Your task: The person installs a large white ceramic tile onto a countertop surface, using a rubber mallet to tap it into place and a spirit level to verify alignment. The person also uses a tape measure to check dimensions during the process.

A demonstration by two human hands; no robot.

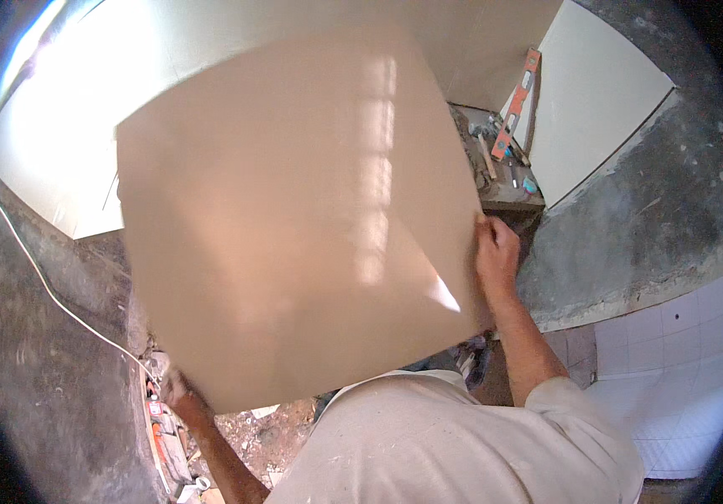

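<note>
A large glossy beige square panel (286, 193) fills the middle of the view, with streaks of light reflected on it. My left hand (187, 393) is closed on its lower left edge, with some fingertips partly hidden. My right hand (496, 248) grips its right edge, fingers curled round it. Behind the panel's upper right, a ledge (521, 202) holds several hand tools and an orange spirit level (527, 84) propped at a slant.
Pale panels stand on the upper left (51, 155) and upper right (597, 92), beside rough grey concrete (630, 202). A white cable (42, 252) runs down the left side. Rubble (277, 437) and assorted items lie below. White tiling (664, 370) shows at lower right.
</note>
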